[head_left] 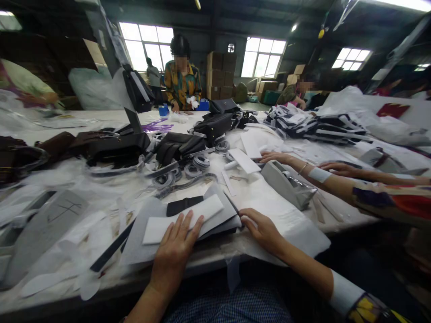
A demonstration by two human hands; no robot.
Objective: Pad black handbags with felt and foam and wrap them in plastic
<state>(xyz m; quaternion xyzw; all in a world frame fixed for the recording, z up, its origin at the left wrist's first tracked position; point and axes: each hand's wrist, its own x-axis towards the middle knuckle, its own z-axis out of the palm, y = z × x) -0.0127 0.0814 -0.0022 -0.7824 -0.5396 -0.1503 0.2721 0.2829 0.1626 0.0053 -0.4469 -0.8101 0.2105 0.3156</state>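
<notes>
My left hand (178, 242) lies flat, fingers stretched, on a white foam strip (208, 210). Beneath the strip is a pale grey wrapping sheet (138, 237) laid over a flat black bag (183, 205), whose dark parts show past the sheet. My right hand (262, 231) has its fingers curled at the right end of this bundle and pinches the dark edge there; the fingertips are partly hidden. Under my right forearm spreads a stack of white sheets (299, 237).
Another person's hand (276, 157) reaches in from the right, beside a grey tape dispenser (286, 181). Black bags (182, 146) and wrapped strap coils (197, 166) lie behind the bundle. A second dispenser (50, 229) stands at left. A person (183, 83) works across the table.
</notes>
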